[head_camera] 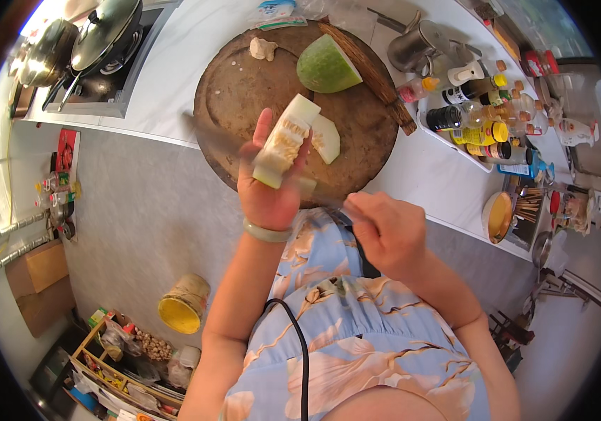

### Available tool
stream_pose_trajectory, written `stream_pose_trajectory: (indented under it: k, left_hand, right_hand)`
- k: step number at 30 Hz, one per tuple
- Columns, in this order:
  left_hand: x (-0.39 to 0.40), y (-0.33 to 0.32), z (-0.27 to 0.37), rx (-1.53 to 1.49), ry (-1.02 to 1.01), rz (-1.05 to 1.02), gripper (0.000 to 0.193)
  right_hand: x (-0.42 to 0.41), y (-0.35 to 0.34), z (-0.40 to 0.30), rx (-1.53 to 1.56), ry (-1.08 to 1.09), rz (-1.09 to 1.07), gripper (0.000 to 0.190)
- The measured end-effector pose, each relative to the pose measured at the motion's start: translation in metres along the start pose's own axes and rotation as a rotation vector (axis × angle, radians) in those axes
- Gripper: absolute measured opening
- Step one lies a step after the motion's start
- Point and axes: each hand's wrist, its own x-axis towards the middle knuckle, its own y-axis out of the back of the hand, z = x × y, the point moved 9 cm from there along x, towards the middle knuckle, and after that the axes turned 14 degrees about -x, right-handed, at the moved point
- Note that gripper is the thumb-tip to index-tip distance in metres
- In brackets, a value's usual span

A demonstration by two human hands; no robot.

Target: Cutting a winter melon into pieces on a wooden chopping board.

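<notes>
My left hand (271, 197) holds a seeded wedge of winter melon (285, 139) above a round wooden chopping board (242, 110). In my right hand (390, 231) is the handle of a knife; its blade (221, 139), blurred by motion, runs leftward across the wedge's lower end and my left palm. A flat melon slice (327, 138) lies on the board just right of the held piece. Beyond it a large green-skinned winter melon chunk (326, 66) rests beside a dark, rough wooden strip (366, 68). Near the board's far edge sits a piece of ginger (263, 49).
A tray (450, 138) of sauce bottles and a metal pitcher (411, 50) stand on the right. At the far left is a stove with a lidded wok (103, 37). The counter edge (111, 126) runs before me; a yellow bucket (184, 305) is on the floor.
</notes>
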Motion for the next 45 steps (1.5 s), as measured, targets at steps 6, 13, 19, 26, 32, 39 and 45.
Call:
stream_pose_trajectory:
  k: [6,13,19,26,32,39,45]
  left_hand:
    - [0.002,-0.01,-0.003,0.013,0.153,-0.24,0.065]
    - [0.0,-0.007,0.001,0.132,0.046,-0.028,0.059]
    - [0.0,-0.008,-0.004,0.142,0.095,0.007,0.057]
    - [0.003,0.002,-0.008,-0.104,0.221,-0.124,0.056]
    - [-0.003,0.005,-0.006,0.104,0.122,0.074,0.051]
    - [-0.006,0.003,0.0,0.157,0.066,0.129,0.049]
    - [-0.008,0.009,-0.005,0.176,0.038,0.158,0.049]
  right_hand:
    - [-0.01,-0.003,-0.03,-0.35,0.293,0.115,0.029]
    - [-0.013,-0.003,-0.035,-0.332,0.336,0.133,0.026]
    - [-0.019,-0.005,-0.039,-0.366,0.364,0.124,0.027]
    - [-0.02,-0.005,-0.044,-0.368,0.347,0.122,0.029]
    - [-0.023,-0.009,-0.044,-0.399,0.323,0.083,0.028]
    - [-0.026,-0.017,-0.041,-0.373,0.293,0.044,0.027]
    - [-0.012,-0.027,-0.041,-0.353,0.25,0.051,0.029]
